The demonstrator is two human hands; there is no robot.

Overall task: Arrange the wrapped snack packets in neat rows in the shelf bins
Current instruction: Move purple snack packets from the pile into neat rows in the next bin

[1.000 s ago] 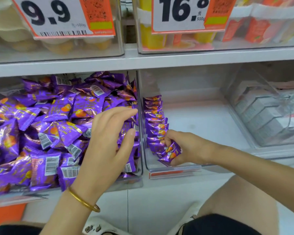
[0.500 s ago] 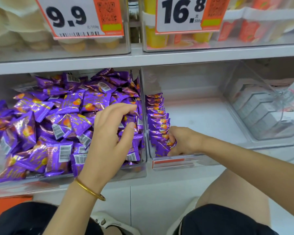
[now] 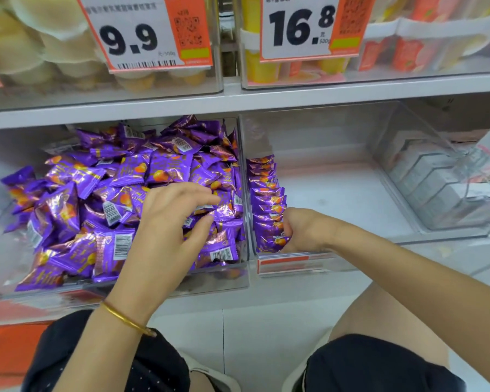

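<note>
One purple packet [image 3: 275, 241] sits in right hand [image 3: 304, 230].

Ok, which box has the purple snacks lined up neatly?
The middle bin: one tidy row gripped by the right hand. The left bin holds a jumbled heap.

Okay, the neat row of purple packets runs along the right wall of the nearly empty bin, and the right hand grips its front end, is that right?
Not quite. The head view shows the row of purple packets standing against the left wall of the nearly empty bin, not the right. The right hand does grip its front end.
</note>
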